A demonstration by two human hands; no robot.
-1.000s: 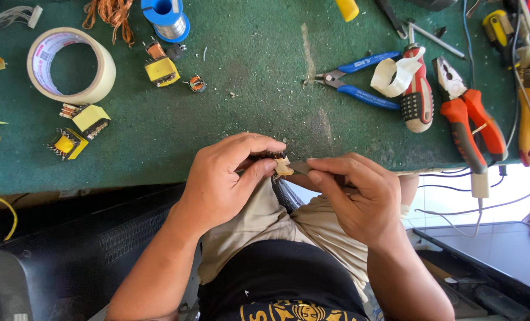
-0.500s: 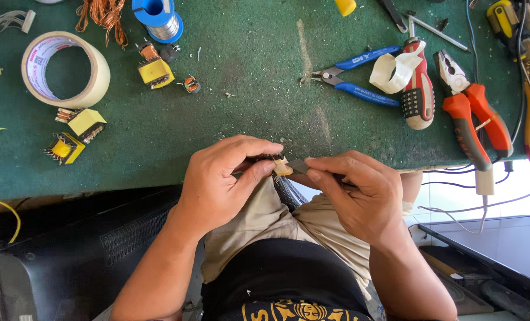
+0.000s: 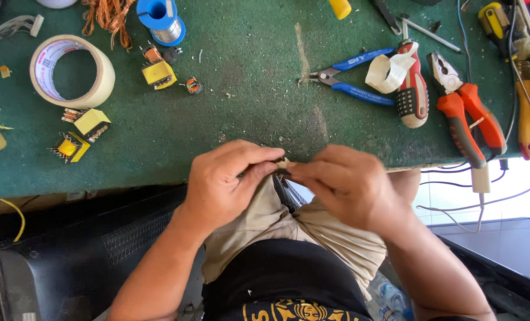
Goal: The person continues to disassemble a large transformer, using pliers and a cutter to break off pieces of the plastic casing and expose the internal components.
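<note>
Green felt covers the bench (image 3: pixel 247 89), strewn with crumbs and tools, and both hands work at its near edge above the person's lap. Left hand (image 3: pixel 226 187) and right hand (image 3: pixel 348 184) meet fingertip to fingertip, and the grip of each is clenched on one small pale tan part (image 3: pixel 284 163), which shows only as a sliver between the thumbs and forefingers; what kind of part it is cannot be told. It sits just off the bench edge, over the beige shorts (image 3: pixel 277 220).

Straight beyond the grip, well apart from it, lie blue-handled long-nose pliers (image 3: pixel 351 80), with a red-and-black screwdriver handle (image 3: pixel 412 89) just to their right, a loop of white tape (image 3: pixel 387 72) resting against it. Farther right of the grip lie orange-handled combination pliers (image 3: pixel 467 110).

Up and to the left of the grip stands a wide roll of beige packing tape (image 3: pixel 73 71). Between that roll and the grip lie two small transformers wrapped in yellow tape (image 3: pixel 80 134), and another yellow-wrapped transformer (image 3: pixel 159 72) sits farther up, below a blue spool of solder wire (image 3: pixel 161 18). A tangle of copper wire (image 3: pixel 107 15) lies beside the spool, at the far edge.
</note>
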